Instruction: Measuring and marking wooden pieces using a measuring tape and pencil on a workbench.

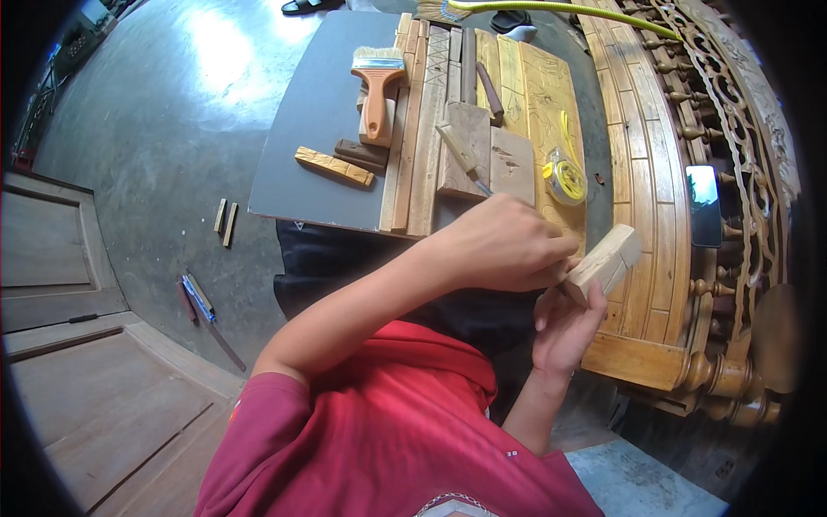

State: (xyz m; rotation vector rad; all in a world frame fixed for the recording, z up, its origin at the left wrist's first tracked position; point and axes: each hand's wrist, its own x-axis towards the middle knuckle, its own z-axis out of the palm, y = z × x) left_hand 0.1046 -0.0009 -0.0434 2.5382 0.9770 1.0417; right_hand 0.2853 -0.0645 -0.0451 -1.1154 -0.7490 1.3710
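My left hand (510, 245) is closed around the metal shaft of a wooden-handled carving tool (460, 150). The handle sticks out beyond the fist, up and to the left, over the wood pieces. Fingers hide the middle of the tool, and its working end appears to meet the near end of a pale wooden block (604, 262). With palm turned up, my right hand (568, 323) grips this block from below, the thumb against its near side. The block is held tilted in the air, right of the grey board (316, 129), and shows a cut line across one face.
On the board lie a paintbrush (376, 90), wood strips (413, 142) and a carved yellowish strip (334, 166). A tape measure (566, 178) rests on a yellow plank (549, 84). At right are a wooden bench (636, 129) and a phone (704, 205). A saw blade (223, 346) lies on the floor.
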